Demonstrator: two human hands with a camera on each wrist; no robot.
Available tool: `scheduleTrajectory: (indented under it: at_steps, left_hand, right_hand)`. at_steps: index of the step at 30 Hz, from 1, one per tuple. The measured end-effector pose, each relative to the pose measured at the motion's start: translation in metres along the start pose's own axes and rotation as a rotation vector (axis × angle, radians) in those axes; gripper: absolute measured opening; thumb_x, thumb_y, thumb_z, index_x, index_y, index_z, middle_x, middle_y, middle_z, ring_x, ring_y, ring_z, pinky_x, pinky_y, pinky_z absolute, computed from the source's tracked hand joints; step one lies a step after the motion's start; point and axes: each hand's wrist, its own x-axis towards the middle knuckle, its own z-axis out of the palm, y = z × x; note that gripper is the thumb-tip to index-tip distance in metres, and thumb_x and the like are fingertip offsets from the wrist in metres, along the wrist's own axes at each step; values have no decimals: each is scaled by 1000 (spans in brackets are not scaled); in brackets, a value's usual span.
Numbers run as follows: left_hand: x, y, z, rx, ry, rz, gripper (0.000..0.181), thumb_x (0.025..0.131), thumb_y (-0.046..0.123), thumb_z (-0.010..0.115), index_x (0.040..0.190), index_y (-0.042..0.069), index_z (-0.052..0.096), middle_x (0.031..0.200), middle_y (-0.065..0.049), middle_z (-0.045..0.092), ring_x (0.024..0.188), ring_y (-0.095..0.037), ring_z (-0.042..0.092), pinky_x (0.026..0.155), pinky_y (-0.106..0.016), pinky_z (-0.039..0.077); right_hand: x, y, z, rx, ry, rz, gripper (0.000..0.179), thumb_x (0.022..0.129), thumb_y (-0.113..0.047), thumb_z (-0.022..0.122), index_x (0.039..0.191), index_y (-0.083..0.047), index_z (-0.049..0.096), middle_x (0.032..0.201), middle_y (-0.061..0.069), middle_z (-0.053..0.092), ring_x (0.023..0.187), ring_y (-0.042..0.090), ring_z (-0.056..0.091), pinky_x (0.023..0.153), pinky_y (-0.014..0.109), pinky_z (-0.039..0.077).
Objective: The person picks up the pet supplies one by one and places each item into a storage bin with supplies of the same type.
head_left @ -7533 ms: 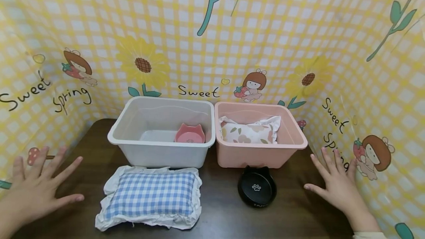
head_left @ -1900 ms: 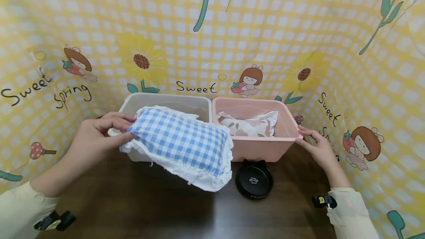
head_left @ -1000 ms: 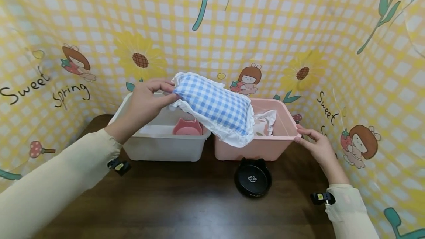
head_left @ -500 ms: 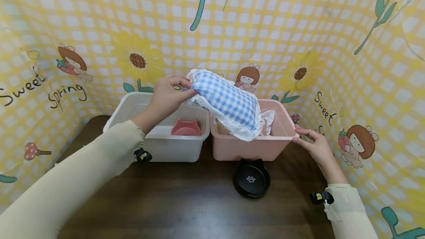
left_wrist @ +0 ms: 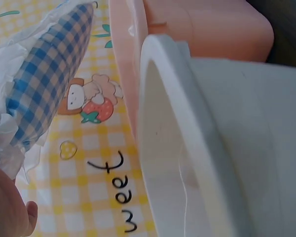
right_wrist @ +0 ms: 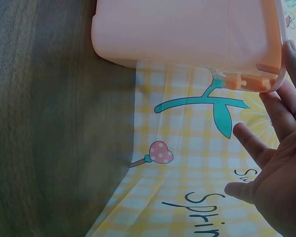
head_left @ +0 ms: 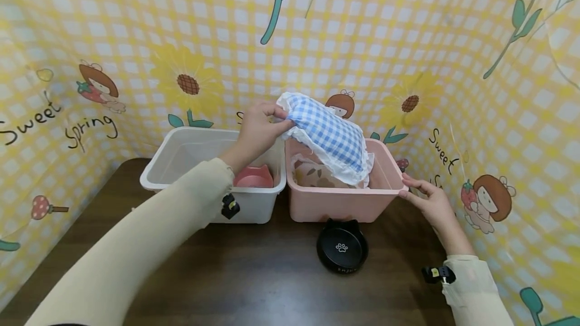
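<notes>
A small blue-and-white checked pillow (head_left: 328, 132) with a white ruffled edge hangs tilted over the pink bin (head_left: 344, 205), its right end lowest. My left hand (head_left: 263, 127) pinches its upper left corner between thumb and fingers; the left wrist view shows the pillow (left_wrist: 52, 71) raised beside the bins. Inside the pink bin lies a floral pillow (head_left: 312, 172), partly covered by the checked one. My right hand (head_left: 430, 202) grips the pink bin's right rim; in the right wrist view thumb and a finger hold that rim, the other fingers spread.
A white bin (head_left: 181, 185) stands left of the pink one, with a pink cat-eared bowl (head_left: 255, 177) inside, partly behind my left arm. In front of the pink bin sits a black cat-eared bowl (head_left: 342, 248) on the dark wooden table (head_left: 254, 280). Yellow checked cloth (head_left: 362, 29) surrounds the back and sides.
The checked pillow has gone from the table in front of the white bin up and rightward over the pink bin in my left hand. My right hand has taken hold of the pink bin's rim.
</notes>
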Motion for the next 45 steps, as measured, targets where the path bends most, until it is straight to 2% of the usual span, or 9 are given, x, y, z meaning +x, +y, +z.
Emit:
scheduleTrajectory:
  at_steps: [4, 9, 18, 25, 28, 32, 38, 41, 45]
  left_hand:
    - [0, 0, 19, -20, -18, -19, 12, 83, 15, 85, 83, 5, 78, 100, -6, 69, 99, -20, 59, 85, -35, 52]
    - [-3, -5, 41, -32, -38, -21, 11, 81, 11, 85, 81, 3, 78, 100, -9, 68, 102, -22, 59, 92, -36, 50]
    - [-10, -12, 70, 55, -51, -91, 13, 80, 17, 87, 83, 7, 79, 98, -3, 69, 103, -20, 59, 96, -39, 47]
    - [-15, -16, 89, 106, -94, -73, 13, 80, 18, 87, 82, 8, 80, 95, -2, 71, 106, -21, 59, 114, -50, 29]
    - [-17, -17, 95, 129, -117, -69, 13, 80, 21, 87, 82, 10, 81, 94, -1, 71, 106, -19, 59, 114, -51, 28]
    - [-20, -18, 100, 149, -166, -62, 14, 81, 25, 87, 83, 12, 81, 94, 2, 71, 107, -18, 58, 112, -49, 28]
    - [-27, -26, 103, 272, -262, -2, 17, 81, 29, 87, 74, 17, 77, 83, 8, 72, 105, -17, 57, 116, -50, 24]
    - [-30, -28, 100, 321, -307, -19, 17, 80, 30, 87, 74, 20, 75, 82, 9, 72, 112, -20, 56, 113, -55, 26]
    - [-31, -26, 94, 399, -386, -68, 16, 83, 35, 85, 82, 21, 77, 88, 10, 73, 123, -23, 52, 107, -57, 29]
  right_hand:
    - [-1, 2, 0, -4, 9, 0, 55, 93, -37, 76, 138, -8, 63, 151, -2, 53, 150, 32, 35, 118, 61, 26]
    - [-1, 1, 0, -7, 13, -7, 57, 93, -40, 76, 137, -7, 64, 150, -5, 55, 149, 31, 36, 118, 59, 28]
    - [-2, 1, 1, -10, 5, -12, 57, 92, -41, 76, 137, -7, 64, 149, -5, 55, 148, 29, 39, 117, 57, 30]
    - [-2, 3, 2, -25, 13, -18, 57, 92, -41, 76, 136, -7, 65, 148, -5, 56, 147, 23, 41, 117, 57, 31]
    - [-2, 2, 3, -33, 19, -26, 56, 92, -42, 76, 135, -7, 65, 148, -5, 56, 146, 18, 43, 117, 55, 31]
    - [-2, 0, 3, -33, 26, -25, 56, 92, -42, 76, 135, -8, 65, 148, -4, 56, 146, 19, 44, 117, 55, 31]
    - [-2, 1, 3, -14, 20, -24, 56, 92, -41, 77, 135, -7, 66, 148, -4, 57, 147, 24, 42, 117, 57, 31]
    - [-1, 3, 3, -22, 17, -30, 56, 92, -41, 77, 134, -7, 66, 148, -4, 57, 146, 22, 42, 117, 56, 31]
    - [0, 5, 2, -41, 20, -37, 56, 92, -43, 76, 135, -8, 66, 148, -5, 57, 146, 21, 43, 116, 54, 32]
